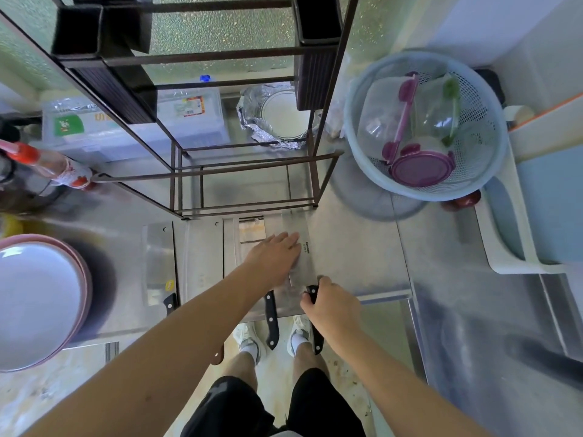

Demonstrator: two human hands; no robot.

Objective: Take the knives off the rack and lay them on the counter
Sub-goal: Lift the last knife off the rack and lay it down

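Four cleavers lie side by side on the steel surface (356, 247), just in front of the dark metal rack (246, 171), their black handles pointing back toward you. Your right hand (331, 305) grips the handle of the rightmost cleaver (304, 257), fingers curled around it, while your left hand (274, 253) rests flat and spread on its blade. The next cleaver (252, 234) lies partly beneath it, its handle overhanging the edge. Two more cleavers (157, 263) sit further left. A stack of pink plates (38, 298) stands at far left; a blue basket (473, 159) of plastic containers sits to the right.
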